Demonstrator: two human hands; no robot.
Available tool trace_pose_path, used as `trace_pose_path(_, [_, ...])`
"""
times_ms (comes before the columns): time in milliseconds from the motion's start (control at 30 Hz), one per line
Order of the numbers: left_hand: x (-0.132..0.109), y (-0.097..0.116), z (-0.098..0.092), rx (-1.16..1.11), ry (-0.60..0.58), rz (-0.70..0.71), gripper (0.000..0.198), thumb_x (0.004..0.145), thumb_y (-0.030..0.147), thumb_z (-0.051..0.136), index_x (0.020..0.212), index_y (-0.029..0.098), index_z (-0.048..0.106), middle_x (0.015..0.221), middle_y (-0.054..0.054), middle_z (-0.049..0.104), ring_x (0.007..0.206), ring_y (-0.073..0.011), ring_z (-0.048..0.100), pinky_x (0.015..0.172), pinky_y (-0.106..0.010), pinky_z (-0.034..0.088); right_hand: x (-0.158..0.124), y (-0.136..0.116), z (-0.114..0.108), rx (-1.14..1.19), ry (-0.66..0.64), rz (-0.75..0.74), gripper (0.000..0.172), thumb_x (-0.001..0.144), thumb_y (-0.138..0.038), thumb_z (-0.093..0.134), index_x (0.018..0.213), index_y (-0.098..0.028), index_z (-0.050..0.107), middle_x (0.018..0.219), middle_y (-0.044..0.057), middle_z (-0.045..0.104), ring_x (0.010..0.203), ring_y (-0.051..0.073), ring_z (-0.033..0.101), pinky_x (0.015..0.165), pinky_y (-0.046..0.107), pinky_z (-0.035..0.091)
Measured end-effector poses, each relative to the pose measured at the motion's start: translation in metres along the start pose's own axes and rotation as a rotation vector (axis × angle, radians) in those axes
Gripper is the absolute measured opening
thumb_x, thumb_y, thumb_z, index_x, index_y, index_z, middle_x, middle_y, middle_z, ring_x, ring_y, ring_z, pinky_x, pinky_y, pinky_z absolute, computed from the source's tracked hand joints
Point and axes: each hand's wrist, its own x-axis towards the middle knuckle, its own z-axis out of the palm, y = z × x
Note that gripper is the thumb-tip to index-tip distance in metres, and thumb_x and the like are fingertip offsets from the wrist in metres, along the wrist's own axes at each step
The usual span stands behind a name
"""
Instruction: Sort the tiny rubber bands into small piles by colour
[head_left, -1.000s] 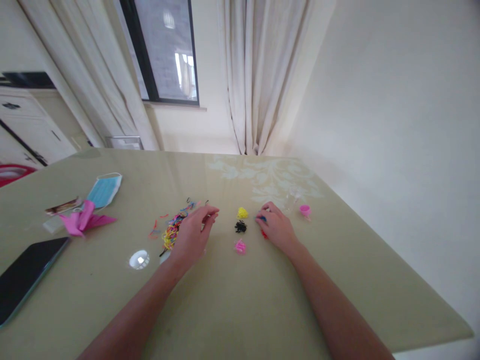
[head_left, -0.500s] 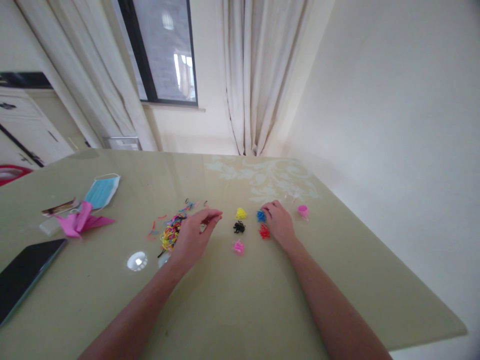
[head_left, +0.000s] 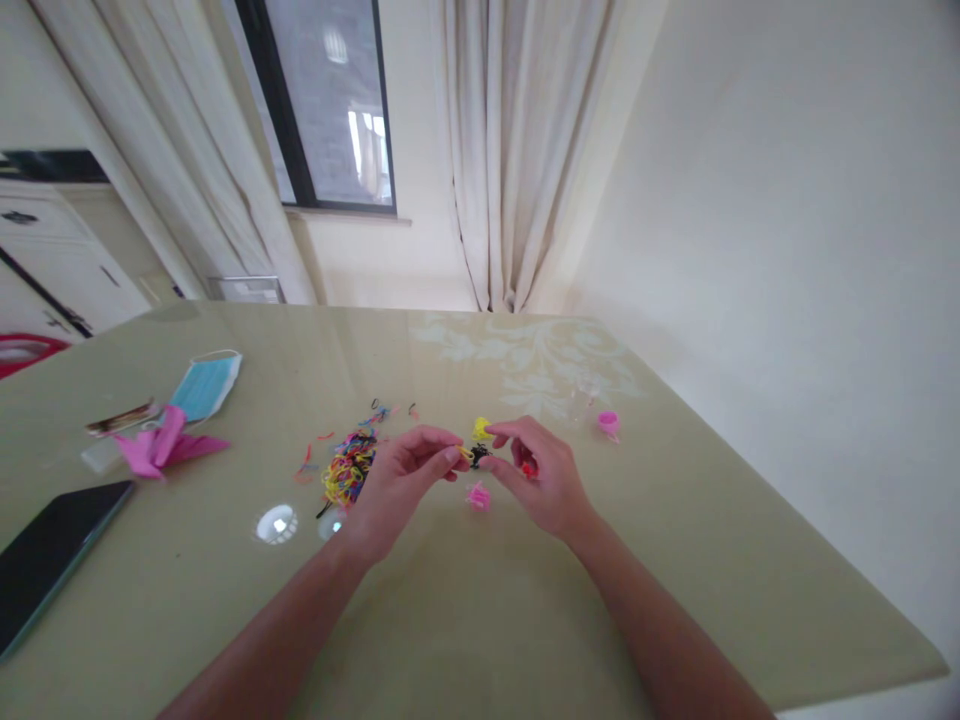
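Observation:
My left hand (head_left: pixel 409 475) pinches a small yellow band (head_left: pixel 466 454) between thumb and forefinger. Facing it, my right hand (head_left: pixel 546 475) has thumb and forefinger apart, with nothing visible between them. Around the fingertips lie a yellow pile (head_left: pixel 481 428), a black pile (head_left: pixel 480 456) and, nearer me, a pink pile (head_left: pixel 478 497). A red pile (head_left: pixel 529 469) shows partly beneath my right hand, which hides the blue pile. Left of my left hand is a mixed heap of coloured bands (head_left: pixel 349 468).
A pink cup-shaped piece (head_left: pixel 608 424) and a clear container (head_left: pixel 582 401) stand on the right. On the left are a blue mask (head_left: pixel 207 388), a pink folded paper (head_left: pixel 166 443), a dark tablet (head_left: pixel 56 555) and a clear dome (head_left: pixel 276 524).
My right hand has left the blue pile and moved left, its fingers now apart. My left hand has shifted right, and a yellow band now shows in its pinch.

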Motion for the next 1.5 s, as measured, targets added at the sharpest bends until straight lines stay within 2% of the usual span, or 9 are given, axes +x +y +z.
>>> trace_pose_path(167, [-0.003, 0.004, 0.004, 0.024, -0.056, -0.003, 0.028, 0.084, 0.044, 0.085, 0.094, 0.019, 0.079, 0.085, -0.004, 0.081, 0.077, -0.0150, 0.074, 0.073, -0.025, 0.059, -0.003, -0.015, 0.005, 0.063, -0.008, -0.094, 0.009, 0.102, -0.027, 0.069, 0.103, -0.022, 0.076, 0.081, 0.002, 0.070, 0.067, 0.014, 0.057, 0.063, 0.027, 0.045])
trace_pose_path(433, [-0.002, 0.007, 0.000, 0.168, -0.059, 0.051, 0.034, 0.092, 0.052, 0.073, 0.096, 0.018, 0.079, 0.087, -0.007, 0.081, 0.074, -0.0174, 0.074, 0.072, -0.029, 0.060, 0.000, -0.023, 0.000, 0.439, -0.011, 0.256, 0.020, 0.098, -0.037, 0.072, 0.089, -0.021, 0.079, 0.074, 0.001, 0.067, 0.062, 0.013, 0.054, 0.056, 0.026, 0.040])
trace_pose_path(533, [0.009, -0.002, -0.017, 0.423, 0.041, 0.106, 0.033, 0.096, 0.050, 0.065, 0.100, 0.019, 0.078, 0.091, -0.007, 0.082, 0.078, -0.0211, 0.075, 0.074, -0.034, 0.061, 0.002, -0.026, 0.000, 0.576, 0.003, 0.347, 0.023, 0.093, -0.043, 0.076, 0.086, -0.021, 0.080, 0.068, 0.000, 0.065, 0.058, 0.012, 0.052, 0.053, 0.025, 0.038])
trace_pose_path(667, [0.021, -0.019, -0.042, 1.071, 0.200, 0.228, 0.027, 0.099, 0.033, 0.059, 0.110, 0.019, 0.078, 0.117, -0.013, 0.080, 0.113, -0.0325, 0.072, 0.104, -0.051, 0.053, 0.003, -0.026, 0.001, 0.632, 0.027, 0.409, 0.027, 0.088, -0.047, 0.080, 0.083, -0.020, 0.081, 0.063, 0.000, 0.063, 0.055, 0.011, 0.048, 0.050, 0.024, 0.037])
trace_pose_path(767, [0.024, -0.030, -0.052, 1.427, 0.225, 0.228, 0.036, 0.101, 0.030, 0.054, 0.128, 0.017, 0.073, 0.137, -0.016, 0.072, 0.127, -0.0378, 0.064, 0.108, -0.056, 0.049, 0.005, -0.022, 0.000, 0.637, 0.049, 0.434, 0.029, 0.086, -0.049, 0.082, 0.081, -0.020, 0.080, 0.062, -0.001, 0.062, 0.054, 0.010, 0.047, 0.050, 0.024, 0.036])
trace_pose_path(900, [0.028, -0.040, -0.056, 1.604, 0.185, 0.177, 0.045, 0.104, 0.032, 0.048, 0.144, 0.017, 0.063, 0.149, -0.015, 0.064, 0.134, -0.0361, 0.060, 0.111, -0.054, 0.047, 0.008, -0.014, 0.000, 0.620, 0.097, 0.449, 0.030, 0.084, -0.049, 0.082, 0.082, -0.020, 0.081, 0.062, -0.001, 0.062, 0.052, 0.010, 0.044, 0.048, 0.024, 0.035])
trace_pose_path(1033, [0.034, -0.048, -0.060, 1.654, 0.119, 0.185, 0.049, 0.108, 0.035, 0.039, 0.152, 0.021, 0.057, 0.161, -0.009, 0.055, 0.144, -0.0327, 0.053, 0.119, -0.053, 0.040, 0.010, 0.003, 0.000, 0.495, 0.129, 0.429, 0.028, 0.086, -0.048, 0.080, 0.087, -0.020, 0.081, 0.069, 0.002, 0.069, 0.056, 0.012, 0.052, 0.052, 0.026, 0.041])
trace_pose_path(1167, [0.037, -0.052, -0.063, 1.636, 0.091, 0.206, 0.049, 0.109, 0.035, 0.035, 0.149, 0.022, 0.060, 0.158, -0.009, 0.058, 0.144, -0.0306, 0.055, 0.121, -0.054, 0.037, 0.010, 0.026, 0.006, 0.122, 0.115, 0.273, 0.024, 0.095, -0.041, 0.070, 0.092, -0.020, 0.081, 0.077, 0.004, 0.073, 0.062, 0.015, 0.057, 0.060, 0.028, 0.046])
trace_pose_path(1500, [0.042, -0.048, -0.063, 1.482, 0.147, 0.289, 0.033, 0.102, 0.026, 0.048, 0.113, 0.021, 0.079, 0.128, -0.015, 0.077, 0.122, -0.0345, 0.069, 0.107, -0.052, 0.048, 0.018, 0.055, 0.035, -0.512, -0.089, 0.170, 0.019, 0.104, -0.020, 0.062, 0.103, -0.020, 0.081, 0.098, 0.008, 0.076, 0.090, 0.023, 0.069, 0.082, 0.035, 0.048])
